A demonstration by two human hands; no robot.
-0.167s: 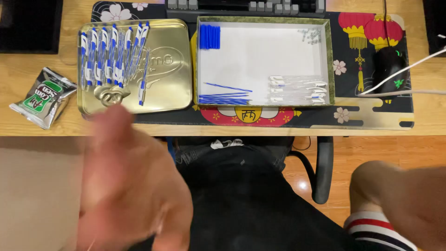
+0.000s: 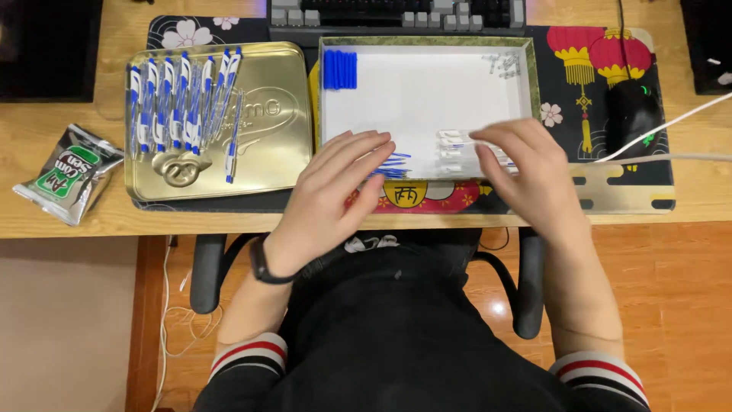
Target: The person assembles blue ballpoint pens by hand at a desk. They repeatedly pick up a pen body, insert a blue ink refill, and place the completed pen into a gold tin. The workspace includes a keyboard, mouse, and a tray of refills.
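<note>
The left hand (image 2: 335,187) is laid flat, fingers spread and released, over the near edge of the white tray (image 2: 427,99), touching the loose blue refills (image 2: 393,165). The right hand (image 2: 526,172) is placed over the clear pen barrels (image 2: 451,149) at the tray's front; whether something is grasped cannot be told. Assembled pens (image 2: 179,103) are lined on the gold tin lid (image 2: 267,130) at the left.

I see thin blue refills (image 2: 393,165) lying loosely fanned near the front edge of the shallow white tray (image 2: 427,99), partly hidden under my left fingers. Just right of them, clear pen barrels (image 2: 452,149) lie in a short stack, side by side, their right ends covered by my right fingers.
</note>
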